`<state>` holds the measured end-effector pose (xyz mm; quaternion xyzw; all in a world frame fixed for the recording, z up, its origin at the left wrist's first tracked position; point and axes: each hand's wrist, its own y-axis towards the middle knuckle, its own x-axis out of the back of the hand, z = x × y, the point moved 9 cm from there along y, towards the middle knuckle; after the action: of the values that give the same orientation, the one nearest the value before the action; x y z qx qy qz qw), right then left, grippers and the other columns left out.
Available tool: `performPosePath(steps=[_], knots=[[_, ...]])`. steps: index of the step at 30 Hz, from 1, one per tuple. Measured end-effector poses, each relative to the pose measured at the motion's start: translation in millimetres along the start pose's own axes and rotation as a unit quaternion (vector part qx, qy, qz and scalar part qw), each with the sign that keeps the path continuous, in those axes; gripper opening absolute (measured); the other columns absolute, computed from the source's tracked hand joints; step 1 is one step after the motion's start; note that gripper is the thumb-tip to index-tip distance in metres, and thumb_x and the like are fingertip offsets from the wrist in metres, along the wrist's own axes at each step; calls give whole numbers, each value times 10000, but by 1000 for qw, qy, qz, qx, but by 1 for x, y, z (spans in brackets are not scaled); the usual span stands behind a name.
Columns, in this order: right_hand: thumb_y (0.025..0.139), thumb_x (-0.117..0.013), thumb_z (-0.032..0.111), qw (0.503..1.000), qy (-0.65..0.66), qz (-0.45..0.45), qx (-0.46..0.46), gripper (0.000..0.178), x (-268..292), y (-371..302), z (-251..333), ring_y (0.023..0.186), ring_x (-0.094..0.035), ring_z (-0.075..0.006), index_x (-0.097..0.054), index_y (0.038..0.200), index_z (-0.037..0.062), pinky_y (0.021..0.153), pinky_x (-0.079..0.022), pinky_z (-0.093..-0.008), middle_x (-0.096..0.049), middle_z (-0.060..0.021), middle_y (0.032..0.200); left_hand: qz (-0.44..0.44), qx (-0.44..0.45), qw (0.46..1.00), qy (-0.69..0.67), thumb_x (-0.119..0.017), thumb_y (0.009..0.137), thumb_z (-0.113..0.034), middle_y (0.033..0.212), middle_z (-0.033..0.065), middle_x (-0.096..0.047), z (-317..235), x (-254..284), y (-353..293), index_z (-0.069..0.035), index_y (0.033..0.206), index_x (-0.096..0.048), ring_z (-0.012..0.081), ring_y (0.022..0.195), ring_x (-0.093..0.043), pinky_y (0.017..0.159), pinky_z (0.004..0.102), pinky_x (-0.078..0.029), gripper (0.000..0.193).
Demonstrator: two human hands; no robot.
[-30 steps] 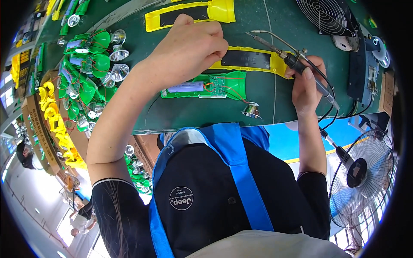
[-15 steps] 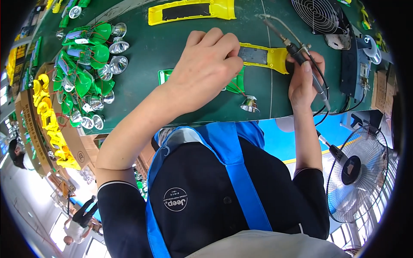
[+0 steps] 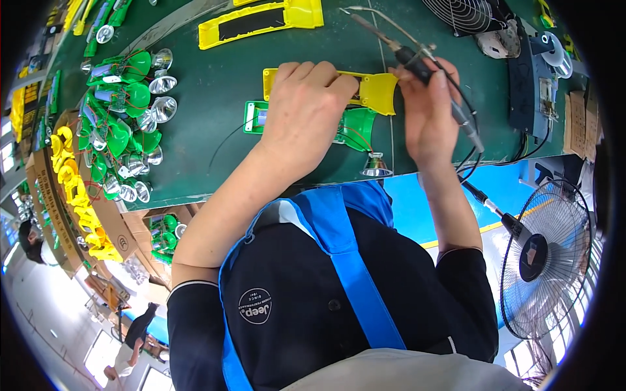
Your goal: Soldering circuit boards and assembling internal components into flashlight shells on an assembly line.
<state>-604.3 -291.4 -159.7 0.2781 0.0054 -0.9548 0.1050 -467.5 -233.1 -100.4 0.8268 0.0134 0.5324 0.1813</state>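
Observation:
My left hand (image 3: 305, 107) is closed over a yellow plastic housing (image 3: 378, 94), its fingertips hidden underneath. The housing's two ends show on either side of the hand. Just nearer lies a green half-shell (image 3: 357, 125), partly under the same hand, with red wires running to a silver reflector cup (image 3: 376, 165) near the table edge. A thin dark wire (image 3: 225, 140) trails from the shell's left end. My right hand (image 3: 430, 114) is wrapped round a soldering iron (image 3: 414, 64) with a thin curved tube along it. The tip points up and left, above the table.
Green shells with reflectors (image 3: 134, 98) crowd the left of the green table (image 3: 208, 85). Another yellow housing (image 3: 261, 26) lies at the far side. A round fan guard (image 3: 460, 13), a dark box (image 3: 529, 98) and a spool (image 3: 555, 55) stand right. A floor fan (image 3: 538, 257) is close by.
My right hand has moved left and away with the soldering iron. The yellow housing has shifted left under my left hand, and its left end now shows. The green shell sits farther right.

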Motion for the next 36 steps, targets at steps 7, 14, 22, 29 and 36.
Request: performPosePath(steps=[7, 14, 22, 29, 36], knots=[[833, -548, 218, 961, -184, 119, -170, 219, 37, 32, 30, 626, -530, -150, -514, 866, 3, 621, -402, -246, -559, -78, 677, 113, 20, 993, 13, -553, 709, -51, 728, 102, -571, 1, -6, 17, -54, 785, -613, 267, 737, -590, 714, 369, -415, 97], [762, -607, 218, 908, -330, 173, -193, 246, 18, 38, 24, 576, -519, -95, -528, 818, -8, 586, -403, -234, -556, -59, 643, 148, 32, 988, 19, -542, 764, -76, 731, 100, -572, 4, -13, 19, -60, 781, -600, 280, 722, -576, 714, 377, -420, 63], [764, -609, 191, 904, -341, 166, -195, 238, 18, 36, 25, 579, -539, -99, -534, 829, -24, 583, -409, -212, -568, -69, 661, 169, 33, 985, 29, -523, 821, -113, 738, 84, -564, 5, -15, 19, -72, 770, -591, 274, 732, -556, 725, 372, -412, 94], [781, -594, 204, 914, -327, 150, -190, 246, 27, 32, 30, 588, -547, -114, -533, 836, -28, 589, -418, -219, -570, -87, 698, 166, 30, 986, 21, -540, 762, -77, 721, 103, -570, 4, -14, 21, -53, 773, -610, 274, 720, -575, 722, 372, -416, 74], [832, -558, 236, 951, -253, 121, -132, 279, 36, 26, 38, 614, -535, -135, -527, 898, -33, 620, -425, -251, -560, -88, 703, 163, 25, 986, 23, -564, 698, -33, 708, 115, -582, 2, -13, 22, -41, 778, -628, 272, 708, -597, 712, 373, -423, 103]])
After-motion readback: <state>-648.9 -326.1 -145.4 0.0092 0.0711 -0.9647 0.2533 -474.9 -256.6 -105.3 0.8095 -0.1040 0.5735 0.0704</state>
